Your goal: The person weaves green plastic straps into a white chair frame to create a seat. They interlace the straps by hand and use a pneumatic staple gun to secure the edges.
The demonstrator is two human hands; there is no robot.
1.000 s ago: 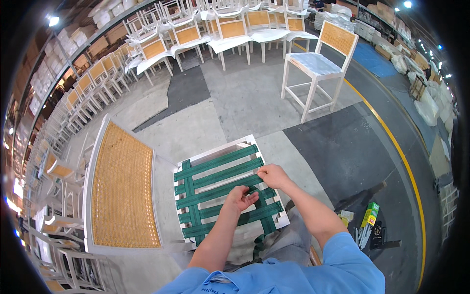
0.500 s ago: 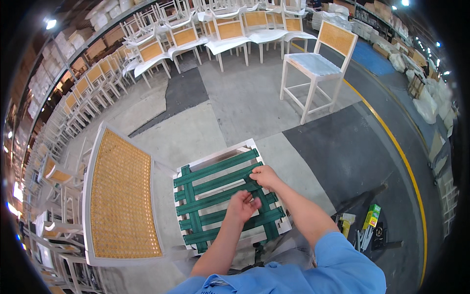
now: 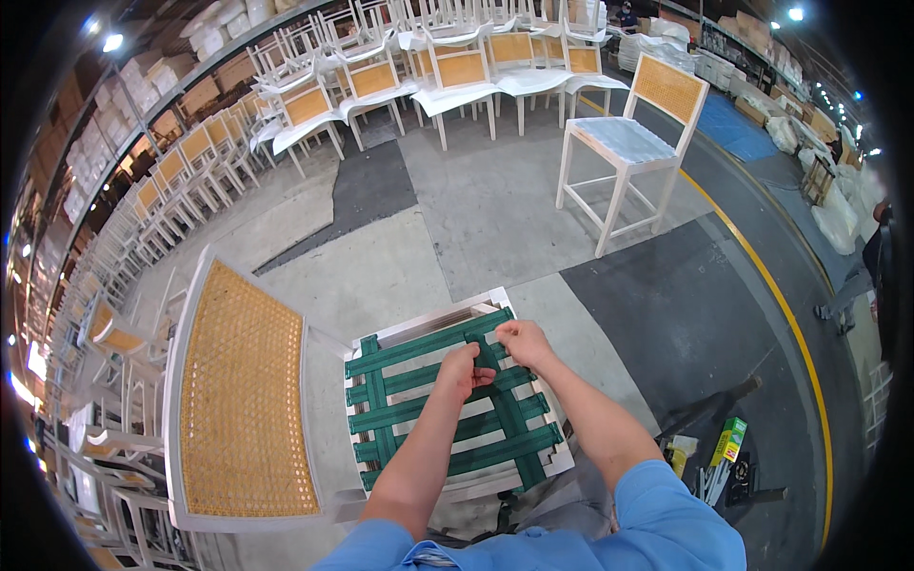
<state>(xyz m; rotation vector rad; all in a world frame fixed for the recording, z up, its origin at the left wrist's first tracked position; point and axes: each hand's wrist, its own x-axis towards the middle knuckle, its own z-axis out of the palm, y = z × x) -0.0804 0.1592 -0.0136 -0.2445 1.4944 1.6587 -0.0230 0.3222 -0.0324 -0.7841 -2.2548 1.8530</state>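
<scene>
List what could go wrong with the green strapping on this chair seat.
The green strap at the left hand might twist or miss a crossing strap, leaving the weave uneven. The right hand, close to the weave, could get pinched under a tightened strap. The green-and-yellow box at the person's right could be kicked.

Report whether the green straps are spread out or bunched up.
Spread out: green straps run in separate rows across the white seat frame, with gaps showing.

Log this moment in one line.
left hand at green strap | right hand close beside | green webbing crisscrossing white seat frame
</scene>
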